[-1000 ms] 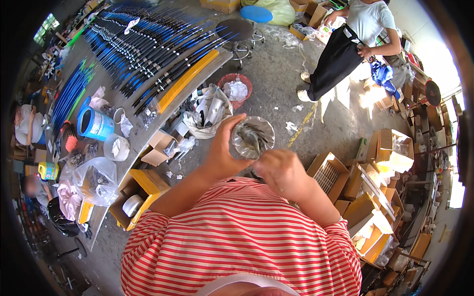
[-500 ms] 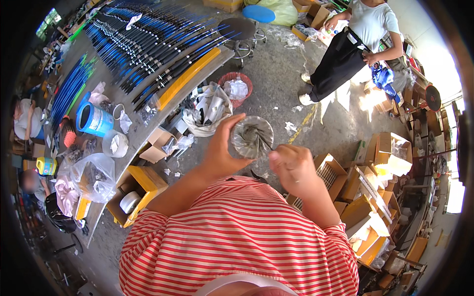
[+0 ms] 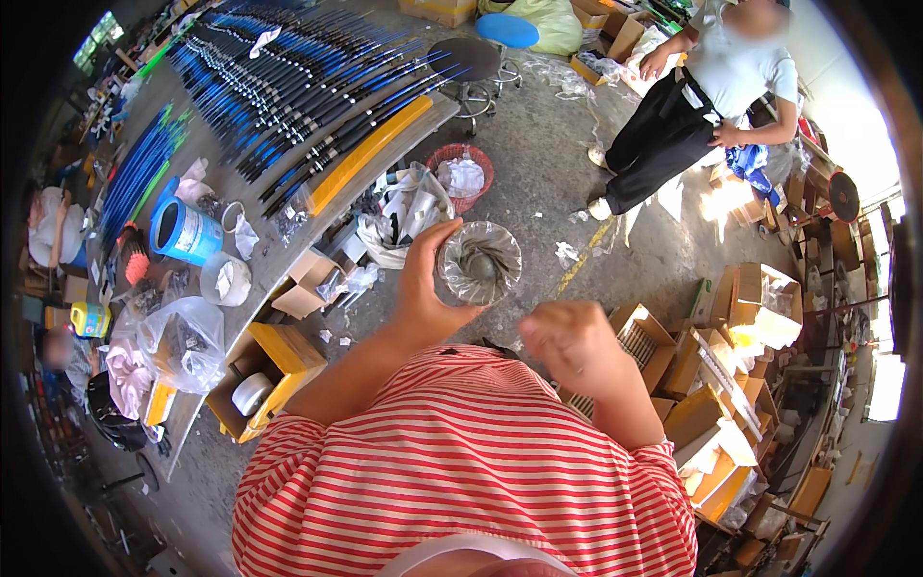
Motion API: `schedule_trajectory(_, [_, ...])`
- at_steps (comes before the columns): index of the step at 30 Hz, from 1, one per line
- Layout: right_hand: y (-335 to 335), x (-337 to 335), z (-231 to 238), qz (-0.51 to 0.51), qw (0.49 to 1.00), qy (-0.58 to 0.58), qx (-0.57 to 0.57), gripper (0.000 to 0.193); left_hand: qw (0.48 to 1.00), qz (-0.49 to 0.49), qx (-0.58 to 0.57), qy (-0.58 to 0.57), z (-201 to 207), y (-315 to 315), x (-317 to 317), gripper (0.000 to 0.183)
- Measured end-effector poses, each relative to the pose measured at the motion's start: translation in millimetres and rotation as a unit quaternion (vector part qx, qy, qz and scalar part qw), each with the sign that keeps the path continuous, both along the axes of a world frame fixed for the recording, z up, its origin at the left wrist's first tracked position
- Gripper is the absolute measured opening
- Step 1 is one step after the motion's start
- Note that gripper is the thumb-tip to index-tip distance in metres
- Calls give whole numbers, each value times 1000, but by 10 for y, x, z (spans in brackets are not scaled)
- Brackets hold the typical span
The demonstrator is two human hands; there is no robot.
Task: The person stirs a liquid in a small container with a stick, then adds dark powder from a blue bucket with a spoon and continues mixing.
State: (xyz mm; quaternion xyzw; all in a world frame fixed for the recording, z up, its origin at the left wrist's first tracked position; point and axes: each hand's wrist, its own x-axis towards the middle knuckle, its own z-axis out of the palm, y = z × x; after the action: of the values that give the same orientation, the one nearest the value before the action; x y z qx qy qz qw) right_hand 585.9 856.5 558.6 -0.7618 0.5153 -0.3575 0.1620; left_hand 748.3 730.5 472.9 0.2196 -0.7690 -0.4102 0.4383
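My left hand [image 3: 423, 298] grips the side of a round object covered in clear plastic film [image 3: 481, 263], with the thumb below and the fingers along its left side. The film's end is gathered into swirling folds around a hollow centre. What lies under the film cannot be made out. To the right of it and apart from it, my right hand [image 3: 572, 341] is curled closed. Whether its fingers pinch something small is hidden.
Rows of blue and black fishing rods [image 3: 317, 106] cover the table at the left, near a blue bucket [image 3: 189, 234]. Below stand a red basket [image 3: 461, 197] and a yellow box [image 3: 269, 370]. Cardboard boxes [image 3: 760, 298] crowd the right. A person [image 3: 673, 125] stands at the far right.
The film-covered object has moved slightly left, and its folds have opened around the centre. My right hand has come away from its edge. The person at the far right has shifted.
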Motion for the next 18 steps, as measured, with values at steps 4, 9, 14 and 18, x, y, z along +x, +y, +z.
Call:
schedule_trajectory(4, [-77, 88, -84, -5, 996, 67, -61, 13, 999, -20, -41, -22, 83, 52, -63, 89])
schedule_trajectory(9, [8, 0, -29, 23, 999, 2, -42, 9, 999, 3, -38, 3, 41, 22, -8, 89])
schedule_trajectory(14, [-65, 123, -80, 22, 998, 7, -61, 4, 999, -13, -34, 3, 45, 40, -34, 89])
schedule_trajectory(18, [0, 23, 25, -2, 1000, -19, -15, 7, 999, -15, -31, 11, 57, 37, 0, 89])
